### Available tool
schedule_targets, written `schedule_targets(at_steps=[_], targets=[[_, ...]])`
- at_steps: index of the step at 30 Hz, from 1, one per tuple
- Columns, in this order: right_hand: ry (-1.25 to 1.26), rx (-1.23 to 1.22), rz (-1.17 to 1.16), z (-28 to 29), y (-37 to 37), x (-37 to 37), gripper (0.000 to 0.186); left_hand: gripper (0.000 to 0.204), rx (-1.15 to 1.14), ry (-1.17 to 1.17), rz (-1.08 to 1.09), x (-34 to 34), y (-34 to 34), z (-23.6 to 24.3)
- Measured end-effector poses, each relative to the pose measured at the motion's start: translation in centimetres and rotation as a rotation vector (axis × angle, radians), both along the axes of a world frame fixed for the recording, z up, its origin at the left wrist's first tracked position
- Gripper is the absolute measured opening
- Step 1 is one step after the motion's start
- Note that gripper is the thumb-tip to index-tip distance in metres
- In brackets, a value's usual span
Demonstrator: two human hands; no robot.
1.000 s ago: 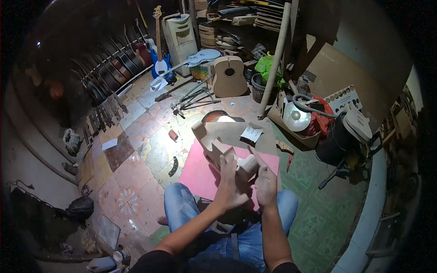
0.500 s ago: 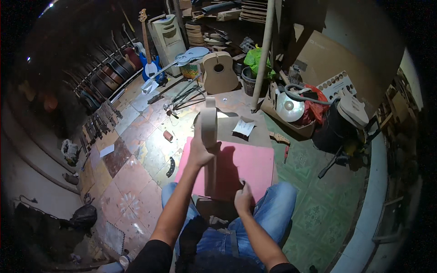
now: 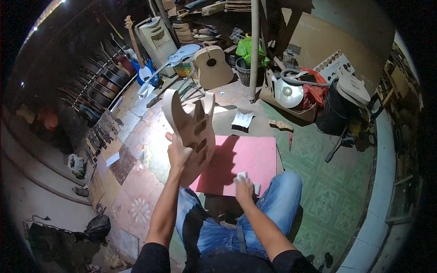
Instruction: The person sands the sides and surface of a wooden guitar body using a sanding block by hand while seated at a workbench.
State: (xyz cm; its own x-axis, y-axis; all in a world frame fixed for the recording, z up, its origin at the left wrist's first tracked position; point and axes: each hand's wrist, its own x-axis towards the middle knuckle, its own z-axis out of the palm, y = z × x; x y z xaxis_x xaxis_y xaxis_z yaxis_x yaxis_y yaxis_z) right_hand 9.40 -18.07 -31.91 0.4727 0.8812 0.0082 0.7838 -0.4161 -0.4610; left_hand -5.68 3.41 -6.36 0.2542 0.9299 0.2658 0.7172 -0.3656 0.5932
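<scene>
Left hand (image 3: 178, 154) grasps unfinished guitar body (image 3: 191, 129), which I raise upright for inspection; right hand (image 3: 244, 187) clenches sandpaper (image 3: 241, 175) at pink mat's (image 3: 246, 159) near edge

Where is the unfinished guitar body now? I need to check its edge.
Head view, left of centre: the left hand holds the unfinished guitar body up above the pink mat.

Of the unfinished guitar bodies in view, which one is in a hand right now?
The solid bare-wood electric guitar body with routed cavities, held up by the left hand; the round-holed acoustic body leans untouched.
</scene>
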Motion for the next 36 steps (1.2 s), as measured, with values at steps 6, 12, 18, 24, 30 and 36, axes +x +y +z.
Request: schedule_targets(at_steps=[6,12,18,24,30,36], targets=[[0.022,-0.056,-0.170,7.8,1.4,3.7,0.025,0.046,-0.003,0.327,-0.292,-0.5,0.4,5.3],[0.323,0.373,-0.485,2.8,1.1,6.9,0.023,0.016,-0.035,0.594,-0.587,5.7,1.9,0.1],[1.285,0.494,-0.819,9.9,1.5,7.4,0.033,0.014,0.001,0.713,-0.636,8.4,0.4,-0.7],[1.528,0.376,-0.732,7.4,3.2,9.8,0.031,0.013,-0.005,0.710,-0.577,9.2,0.9,-1.1],[0.883,0.151,-0.625,4.0,6.9,11.3,0.019,0.018,-0.053,0.727,-0.604,9.7,2.9,-2.1],[0.764,0.032,-0.649,0.3,9.7,9.9,0.023,0.009,0.017,0.711,-0.550,10.5,1.1,-0.9]])
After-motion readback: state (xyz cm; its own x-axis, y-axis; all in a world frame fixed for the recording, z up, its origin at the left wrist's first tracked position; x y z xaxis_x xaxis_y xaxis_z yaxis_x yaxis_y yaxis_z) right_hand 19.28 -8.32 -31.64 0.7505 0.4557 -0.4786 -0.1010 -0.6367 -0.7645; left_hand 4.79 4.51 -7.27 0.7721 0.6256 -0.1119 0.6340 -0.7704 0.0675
